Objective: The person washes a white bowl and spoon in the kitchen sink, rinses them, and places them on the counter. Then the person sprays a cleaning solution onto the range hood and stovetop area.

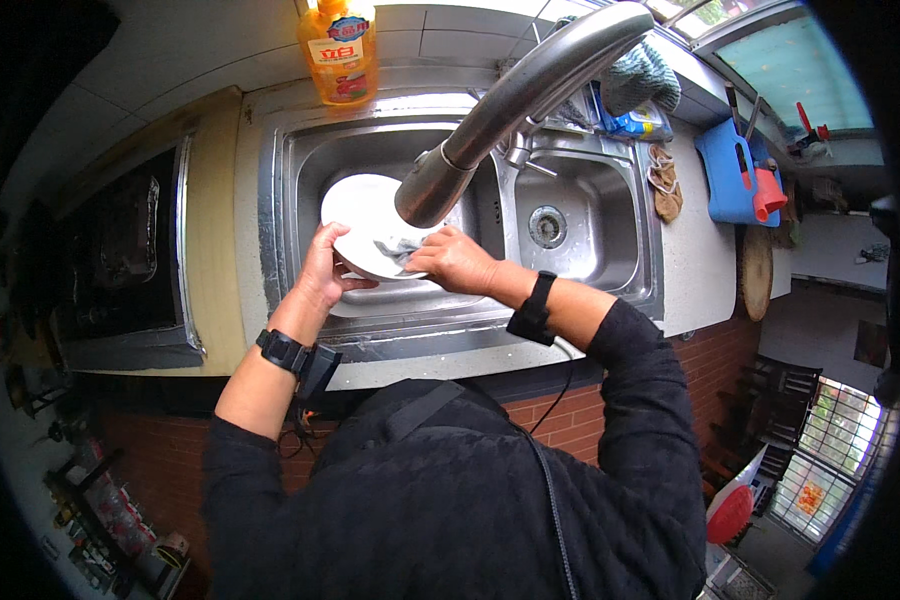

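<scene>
A white plate is held tilted over the left basin of a steel double sink. My left hand grips the plate's near left rim. My right hand presses a grey cloth against the plate's face. The steel faucet spout reaches over the plate from the back right, and its head hides part of the plate. Black bands are on both my wrists.
An orange detergent bottle stands behind the sink. The right basin shows its drain. A blue knife holder and a round wooden board sit on the right counter. A stove lies left of the sink.
</scene>
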Available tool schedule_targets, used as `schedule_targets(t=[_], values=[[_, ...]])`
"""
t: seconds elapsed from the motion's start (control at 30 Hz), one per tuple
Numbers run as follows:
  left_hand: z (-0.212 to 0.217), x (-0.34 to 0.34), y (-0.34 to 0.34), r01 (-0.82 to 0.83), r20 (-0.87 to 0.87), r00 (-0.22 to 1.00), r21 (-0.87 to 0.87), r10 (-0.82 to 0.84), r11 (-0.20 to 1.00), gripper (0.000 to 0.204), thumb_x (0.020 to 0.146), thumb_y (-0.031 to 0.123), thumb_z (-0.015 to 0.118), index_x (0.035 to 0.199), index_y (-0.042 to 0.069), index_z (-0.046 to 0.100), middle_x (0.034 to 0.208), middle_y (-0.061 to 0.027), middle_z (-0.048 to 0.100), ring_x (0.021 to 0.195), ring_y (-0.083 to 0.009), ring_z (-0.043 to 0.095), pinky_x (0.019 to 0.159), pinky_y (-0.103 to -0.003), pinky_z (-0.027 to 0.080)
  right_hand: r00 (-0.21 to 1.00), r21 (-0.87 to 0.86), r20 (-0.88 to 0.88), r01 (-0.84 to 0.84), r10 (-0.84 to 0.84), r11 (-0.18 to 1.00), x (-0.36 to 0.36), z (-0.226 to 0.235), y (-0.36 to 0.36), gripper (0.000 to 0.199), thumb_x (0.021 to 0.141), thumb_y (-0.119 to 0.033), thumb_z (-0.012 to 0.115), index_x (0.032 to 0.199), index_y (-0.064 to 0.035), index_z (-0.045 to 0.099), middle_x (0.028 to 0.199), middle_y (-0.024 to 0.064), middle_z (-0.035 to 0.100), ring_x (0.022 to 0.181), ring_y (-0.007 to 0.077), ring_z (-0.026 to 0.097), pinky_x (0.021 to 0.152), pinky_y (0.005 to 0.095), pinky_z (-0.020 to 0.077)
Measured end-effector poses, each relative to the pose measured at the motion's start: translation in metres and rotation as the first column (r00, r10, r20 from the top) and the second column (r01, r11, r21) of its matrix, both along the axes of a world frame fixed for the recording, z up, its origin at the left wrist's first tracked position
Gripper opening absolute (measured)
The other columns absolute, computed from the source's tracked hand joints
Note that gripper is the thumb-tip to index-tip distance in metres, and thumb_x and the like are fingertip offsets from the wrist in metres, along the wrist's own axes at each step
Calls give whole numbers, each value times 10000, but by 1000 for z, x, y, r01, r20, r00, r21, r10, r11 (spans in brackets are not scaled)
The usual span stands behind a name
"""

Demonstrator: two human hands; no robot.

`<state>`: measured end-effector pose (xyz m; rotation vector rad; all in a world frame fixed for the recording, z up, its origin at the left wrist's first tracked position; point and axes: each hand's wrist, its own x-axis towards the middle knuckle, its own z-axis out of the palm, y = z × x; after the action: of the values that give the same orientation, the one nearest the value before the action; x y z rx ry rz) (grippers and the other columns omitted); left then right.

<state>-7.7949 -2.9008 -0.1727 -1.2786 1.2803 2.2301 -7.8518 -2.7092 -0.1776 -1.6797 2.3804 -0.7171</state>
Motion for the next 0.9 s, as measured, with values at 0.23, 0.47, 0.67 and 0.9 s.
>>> schedule_targets(t=[0.23, 0.47, 0.67, 0.9], values=[[4, 5, 16, -190, -134, 974, -41, 183, 981, 542, 762, 402, 515, 1186, 65, 519, 1067, -128, 606, 967, -281, 621, 827, -500, 524, 842, -86, 530, 172, -102, 981, 13, 31, -17, 329, 747, -79, 641, 1072, -129, 648, 958, 108, 665, 878, 324, 626, 771, 436, 485], [37, 8, 25, -229, -32, 973, 26, 230, 973, 578, 760, 298, 522, 1299, 128, 399, 1149, -107, 511, 1039, -291, 532, 794, -523, 477, 839, -116, 524, 240, -146, 964, 11, 8, -4, 162, 755, -115, 684, 908, -62, 678, 762, 186, 647, 761, 345, 658, 687, 422, 512], [26, 13, 10, 86, 59, 994, 93, -91, 992, 604, 739, 423, 519, 1232, 78, 472, 1091, -149, 577, 978, -349, 584, 819, -584, 482, 966, 122, 165, -220, 199, 968, -5, 35, 8, 204, 839, -61, 632, 1040, -41, 658, 1046, 98, 685, 963, 285, 647, 843, 359, 498], [15, 17, 23, -193, -212, 961, -51, 178, 980, 604, 768, 335, 519, 1314, 145, 344, 1170, -118, 482, 966, -290, 566, 703, -497, 528, 675, -23, 737, 87, -42, 996, 13, 28, -4, 314, 844, -102, 643, 1145, -18, 619, 959, 159, 690, 903, 278, 676, 803, 361, 521]])
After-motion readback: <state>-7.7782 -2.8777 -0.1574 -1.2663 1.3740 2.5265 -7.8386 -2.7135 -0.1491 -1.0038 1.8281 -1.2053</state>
